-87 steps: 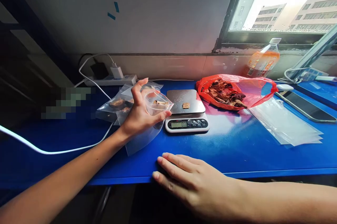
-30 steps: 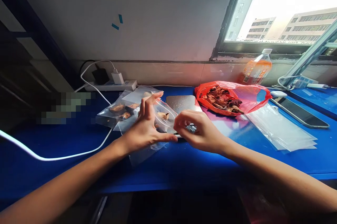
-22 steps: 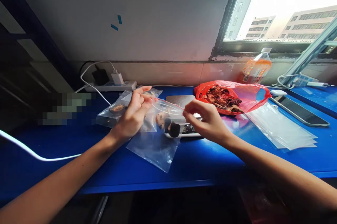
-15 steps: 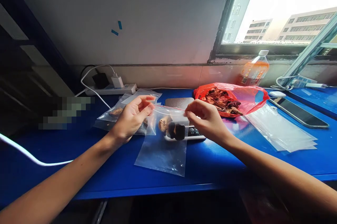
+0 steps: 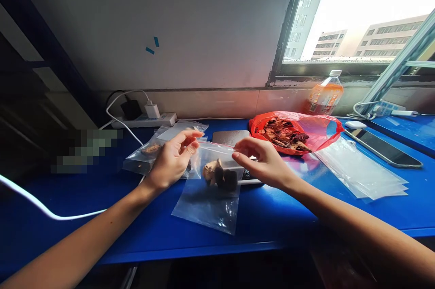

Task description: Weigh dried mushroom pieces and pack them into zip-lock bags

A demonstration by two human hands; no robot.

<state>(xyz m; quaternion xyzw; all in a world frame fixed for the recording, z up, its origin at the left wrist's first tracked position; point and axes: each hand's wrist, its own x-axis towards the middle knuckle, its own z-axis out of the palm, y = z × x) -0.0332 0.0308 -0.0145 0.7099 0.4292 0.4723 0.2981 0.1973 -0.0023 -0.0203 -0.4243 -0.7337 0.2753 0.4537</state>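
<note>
A clear zip bag (image 5: 205, 212) with a red line along its top edge is stretched between my two hands. Pale and dark dried pieces (image 5: 227, 180) show through its plastic and appear to be inside. My left hand (image 5: 176, 157) pinches the bag's top left corner between thumb and fingers. At the top right corner, the curled fingers and thumb of my right hand (image 5: 261, 160) hold the same edge. Behind the bag stands a digital scale (image 5: 231, 136), mostly covered by the bag and my right hand.
Filled clear bags (image 5: 144, 153) lie behind my left hand. A red plastic bag (image 5: 324, 144) of dried slices (image 5: 285, 132) sits behind my right. Flat clear bags (image 5: 367, 173), a phone (image 5: 384, 146), a drink bottle (image 5: 326, 96) and a power strip (image 5: 166, 119) with cables surround the work area.
The zip bag and the pieces in it have dropped slightly in view. My right hand has shifted a little left along the top edge. The whole view has tilted slightly.
</note>
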